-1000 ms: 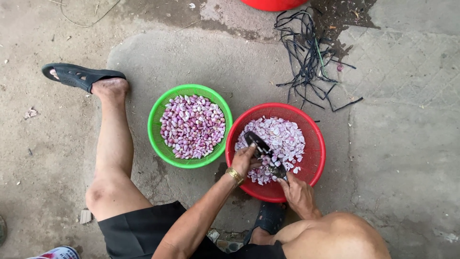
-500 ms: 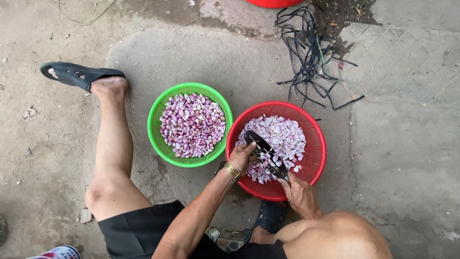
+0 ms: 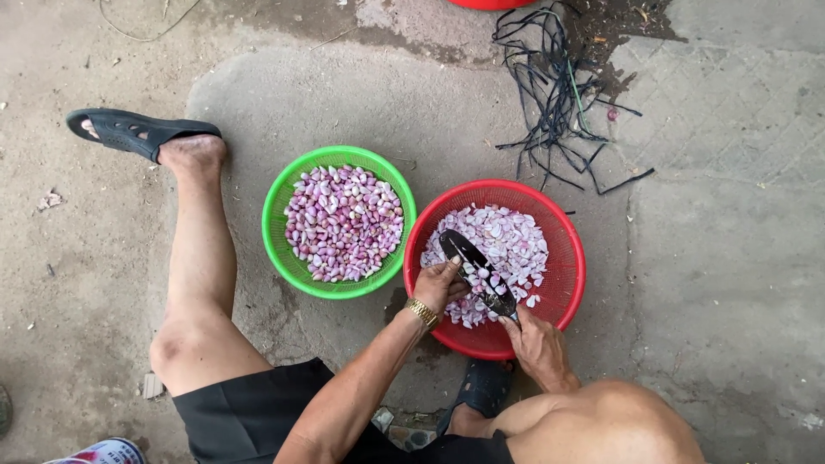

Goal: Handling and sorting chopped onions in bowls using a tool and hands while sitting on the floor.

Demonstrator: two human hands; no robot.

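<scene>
Bare concrete ground fills the frame, cracked and stained, with a tangle of black strips (image 3: 559,94) at the upper right and the edge of a red tub (image 3: 490,3) at the top. A person sits low, one leg stretched toward the upper left, the foot in a black sandal (image 3: 129,131).

Two baskets stand side by side just right of centre, close but apart. The green basket (image 3: 275,215) on the left holds a full heap of purple shallots (image 3: 344,222), whole and rounded. The red basket (image 3: 567,275) on the right holds paler, pinkish-white shallot pieces (image 3: 507,241), spread in a thinner layer that leaves bare mesh along the lower rim.

Both hands work over the red basket. The right hand (image 3: 540,344), at its lower edge, is closed around the handle of a dark knife (image 3: 477,271), whose blade slants up and left over the pieces. The left hand (image 3: 440,283), a gold watch (image 3: 422,311) on its wrist, has its fingers curled at the blade, seemingly pinching a small shallot; what it grips is too small to tell.

Judging by the heaps, the green basket is still well filled, so much seems left to cut.
</scene>
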